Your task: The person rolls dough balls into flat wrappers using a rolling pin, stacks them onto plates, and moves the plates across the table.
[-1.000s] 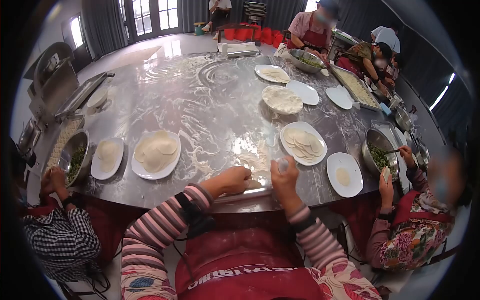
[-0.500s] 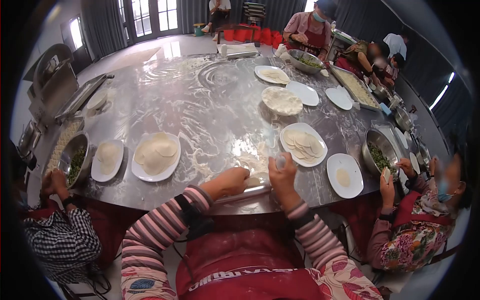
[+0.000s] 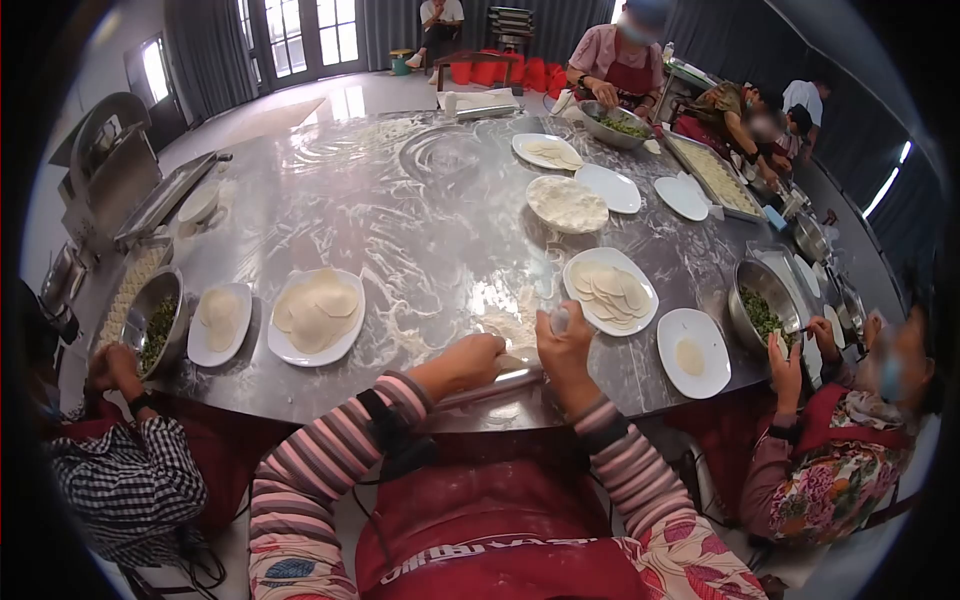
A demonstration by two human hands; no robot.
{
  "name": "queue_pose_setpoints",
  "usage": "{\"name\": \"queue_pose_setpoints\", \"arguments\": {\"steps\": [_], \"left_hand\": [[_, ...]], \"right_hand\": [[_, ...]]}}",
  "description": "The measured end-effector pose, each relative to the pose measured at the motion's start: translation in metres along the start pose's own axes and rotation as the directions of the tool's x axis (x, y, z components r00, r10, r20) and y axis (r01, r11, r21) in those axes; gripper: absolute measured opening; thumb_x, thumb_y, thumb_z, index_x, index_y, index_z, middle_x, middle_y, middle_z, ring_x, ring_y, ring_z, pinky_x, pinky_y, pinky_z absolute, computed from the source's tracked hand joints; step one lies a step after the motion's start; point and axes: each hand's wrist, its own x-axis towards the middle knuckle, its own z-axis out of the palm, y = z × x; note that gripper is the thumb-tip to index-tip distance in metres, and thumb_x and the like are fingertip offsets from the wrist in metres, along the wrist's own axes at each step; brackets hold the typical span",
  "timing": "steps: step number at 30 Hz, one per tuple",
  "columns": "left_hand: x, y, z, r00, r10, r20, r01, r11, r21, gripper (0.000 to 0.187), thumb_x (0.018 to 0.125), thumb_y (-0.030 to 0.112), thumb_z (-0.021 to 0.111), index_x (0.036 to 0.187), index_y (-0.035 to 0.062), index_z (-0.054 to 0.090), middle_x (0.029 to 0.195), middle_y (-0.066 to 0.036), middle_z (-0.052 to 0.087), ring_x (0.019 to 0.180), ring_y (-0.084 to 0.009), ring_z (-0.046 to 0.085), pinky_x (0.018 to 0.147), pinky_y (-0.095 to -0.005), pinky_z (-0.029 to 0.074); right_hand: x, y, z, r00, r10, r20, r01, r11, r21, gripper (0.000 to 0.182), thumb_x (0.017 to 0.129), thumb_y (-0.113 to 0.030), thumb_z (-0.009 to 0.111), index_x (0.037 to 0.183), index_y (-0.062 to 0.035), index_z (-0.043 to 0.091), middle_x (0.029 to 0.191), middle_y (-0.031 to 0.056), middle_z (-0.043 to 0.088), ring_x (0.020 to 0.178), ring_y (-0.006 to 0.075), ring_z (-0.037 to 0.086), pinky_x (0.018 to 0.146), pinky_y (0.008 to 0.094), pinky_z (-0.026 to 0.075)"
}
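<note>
At the near edge of the metal table, my right hand is closed around a rolling pin, whose pale rounded end sticks out past the fingers. My left hand is closed just to its left, fingers at the edge of a dough wrapper that partly shows between the hands. Beyond my right hand, a white plate bears a pile of round wrappers. Loose flour lies on the tabletop past both hands.
A plate of stacked wrappers stands left. Farther off is a dish of flour. Bowls of green filling stand at both sides, beside co-workers. Another person works across the table, near a tray of dumplings.
The view has shifted slightly. Both my hands keep nearly the same place and grip. Across the table, a co-worker's hand has moved down to the filling bowl.
</note>
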Motion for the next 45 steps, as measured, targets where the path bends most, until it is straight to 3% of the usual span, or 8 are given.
{"name": "queue_pose_setpoints", "arguments": {"steps": [19, 24, 33, 35, 37, 40, 42, 45], "left_hand": [[0.004, -0.003, 0.002, 1.000, 0.027, -0.006, -0.027, 0.997, 0.068, 0.020, 0.078, 0.014, 0.054, 0.088, -0.0008, 0.062, 0.088, -0.024, 0.063, 0.086, -0.0374, 0.061, 0.075, -0.0418, 0.047], [-0.005, -0.022, 0.000, 0.998, 0.000, 0.058, 0.007, 0.993, -0.117, 0.013, 0.079, 0.007, 0.054, 0.088, -0.0010, 0.060, 0.079, -0.016, 0.063, 0.075, -0.0215, 0.059, 0.068, -0.0343, 0.047], [-0.009, -0.011, -0.008, 0.993, -0.114, -0.027, 0.114, 0.993, 0.025, 0.020, 0.080, 0.018, 0.056, 0.088, 0.0011, 0.063, 0.081, -0.018, 0.066, 0.076, -0.0290, 0.063, 0.068, -0.0373, 0.048], [-0.014, -0.014, -0.002, 0.997, -0.069, -0.028, 0.069, 0.998, 0.005, 0.021, 0.075, 0.021, 0.061, 0.084, 0.0026, 0.064, 0.074, -0.014, 0.065, 0.070, -0.0238, 0.063, 0.064, -0.0366, 0.048], [-0.014, -0.003, -0.007, 0.999, -0.049, 0.009, 0.050, 0.998, -0.026, 0.020, 0.074, 0.019, 0.062, 0.084, 0.0016, 0.063, 0.080, -0.018, 0.064, 0.075, -0.0315, 0.062, 0.069, -0.0395, 0.048], [0.007, -0.006, -0.008, 0.999, 0.014, 0.041, -0.006, 0.981, -0.193, 0.015, 0.074, 0.013, 0.062, 0.083, 0.0014, 0.061, 0.074, -0.011, 0.062, 0.069, -0.0203, 0.059, 0.064, -0.0338, 0.046], [0.029, 0.007, -0.011, 0.995, 0.014, 0.099, 0.013, 0.964, -0.266, 0.014, 0.075, 0.013, 0.062, 0.083, 0.0018, 0.060, 0.073, -0.008, 0.060, 0.069, -0.0160, 0.056, 0.063, -0.0312, 0.046], [0.078, 0.035, -0.013, 0.986, 0.050, 0.157, 0.025, 0.898, -0.438, 0.011, 0.082, 0.012, 0.063, 0.088, 0.0030, 0.058, 0.076, 0.001, 0.057, 0.071, -0.0074, 0.051, 0.061, -0.0233, 0.043]], "right_hand": [[-0.014, -0.001, -0.016, 0.998, 0.060, 0.017, -0.060, 0.998, 0.027, 0.020, 0.075, -0.006, 0.068, 0.084, -0.0025, 0.050, 0.060, 0.0167, 0.055, 0.053, 0.0340, 0.058, 0.048, 0.0392, 0.044], [-0.050, -0.007, -0.044, 0.991, 0.128, 0.038, -0.131, 0.989, 0.074, 0.021, 0.075, -0.004, 0.069, 0.083, -0.0039, 0.050, 0.058, 0.0136, 0.054, 0.048, 0.0267, 0.058, 0.046, 0.0355, 0.044], [0.005, 0.000, 0.004, 0.997, -0.058, -0.059, 0.059, 0.998, 0.014, 0.019, 0.077, -0.006, 0.067, 0.083, -0.0021, 0.050, 0.059, 0.0166, 0.054, 0.053, 0.0353, 0.057, 0.048, 0.0417, 0.043], [-0.016, -0.001, -0.029, 0.923, -0.352, 0.158, 0.384, 0.880, -0.280, 0.021, 0.076, -0.008, 0.069, 0.083, -0.0033, 0.050, 0.059, 0.0161, 0.054, 0.052, 0.0334, 0.058, 0.047, 0.0407, 0.043], [-0.046, -0.003, -0.041, 0.999, 0.010, 0.053, -0.010, 1.000, 0.001, 0.023, 0.072, -0.005, 0.072, 0.084, -0.0026, 0.053, 0.072, 0.0130, 0.052, 0.058, 0.0278, 0.057, 0.049, 0.0377, 0.044], [-0.059, -0.015, -0.061, 0.992, -0.108, 0.072, 0.114, 0.990, -0.082, 0.021, 0.073, -0.005, 0.071, 0.082, -0.0027, 0.053, 0.067, 0.0112, 0.052, 0.052, 0.0245, 0.056, 0.047, 0.0348, 0.044], [-0.059, -0.024, -0.067, 0.993, 0.086, 0.080, -0.098, 0.982, 0.160, 0.023, 0.075, -0.005, 0.071, 0.088, -0.0048, 0.051, 0.059, 0.0133, 0.055, 0.050, 0.0304, 0.058, 0.045, 0.0357, 0.045], [-0.058, -0.022, -0.069, 0.992, 0.086, 0.090, -0.103, 0.971, 0.217, 0.022, 0.075, -0.005, 0.070, 0.086, -0.0043, 0.052, 0.060, 0.0136, 0.055, 0.051, 0.0301, 0.059, 0.046, 0.0344, 0.045]]}}
